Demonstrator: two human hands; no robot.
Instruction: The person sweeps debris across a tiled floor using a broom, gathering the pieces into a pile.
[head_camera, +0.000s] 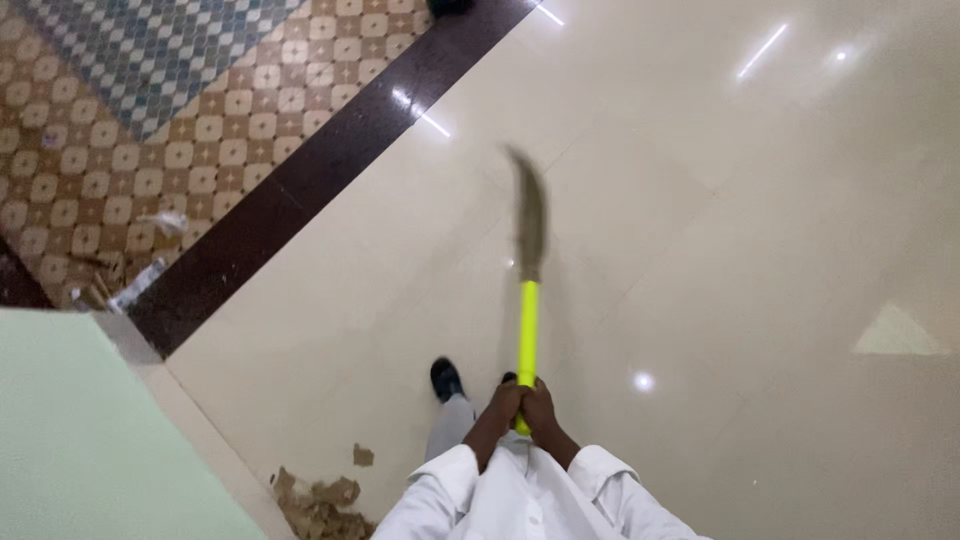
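Seen from above, a person in white sleeves stands on a glossy cream tiled floor (700, 250) and grips a broom (528, 290) with both hands clasped together at the near end of its bright yellow handle (527, 335), close to the body. The left hand (503, 400) and the right hand (541, 405) sit side by side, fingers wrapped shut around the handle, touching each other. The handle runs straight away from the person to a dark, soft-looking brush head (529, 215), which is blurred and appears to hang above or skim the floor near its middle. The broom looks light and stiff along the handle, with bristles that should bend easily; the smooth plastic grip may be a little slippery, so a hold at the handle's end, as here, seems to suit it best. One dark shoe (446, 379) shows just left of the hands. Torn brown scraps (320, 500) lie at the floor's near left edge beside a pale green surface (90, 440). A dark stone strip (330, 160) borders patterned tiles (130, 130) at the far left, where more litter (140, 280) rests
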